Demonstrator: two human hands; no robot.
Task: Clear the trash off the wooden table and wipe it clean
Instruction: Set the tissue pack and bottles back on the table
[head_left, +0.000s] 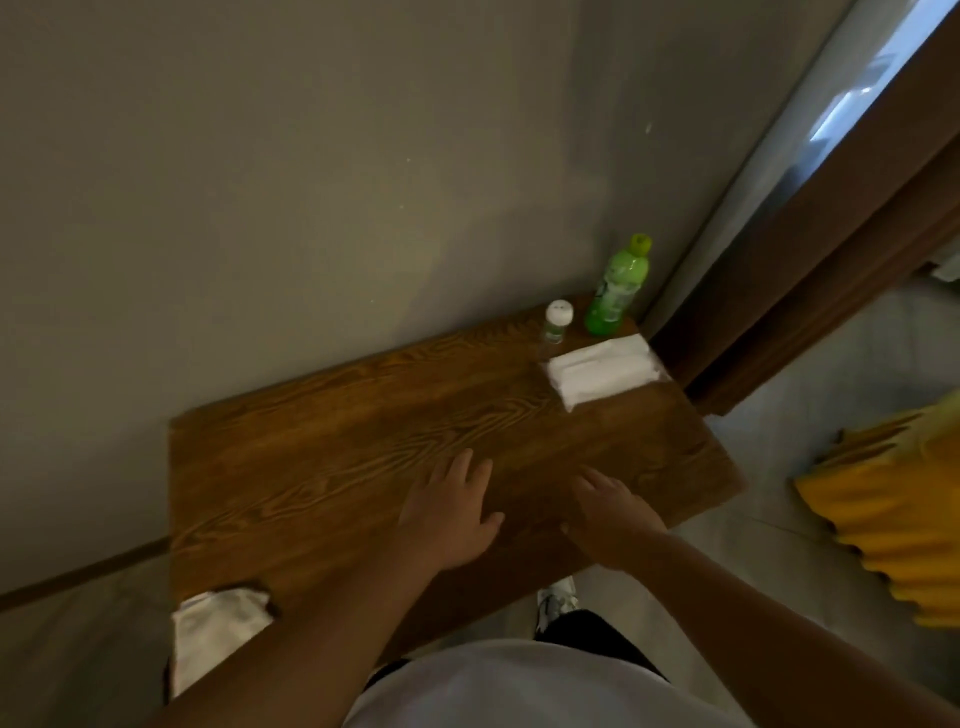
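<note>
**Both hands flat and empty over the wooden table**

The left hand (449, 512) lies palm down on the table (311, 467), fingers spread and pointing away from the person; its grip is fully open and has hold of nothing. Just to its right, the right hand (608, 517) is in the same pose near the table's front edge, fingers loosely spread, grip open and empty as well. The two hands are near each other but apart, with a strip of bare wood between them.

Beyond the right hand, toward the far right corner of the table, a white folded tissue pack (605, 371) lies flat on the wood. Just behind it, against the wall, stands a small clear bottle with a white cap (556, 325), and beside that, further right in the corner, an upright green plastic bottle (615, 291) with a yellow-green cap. All three are well apart from either hand.

On the near side of the left hand, below its forearm at the table's front left corner, there is a crumpled white paper or bag (218, 634), partly covered by the arm; whether it rests on the table or hangs at its edge cannot be told.

To the right of the right hand, off the table, a yellow cloth (883, 519) lies over the pale floor (769, 551). The person wears a white shirt (519, 686).
</note>
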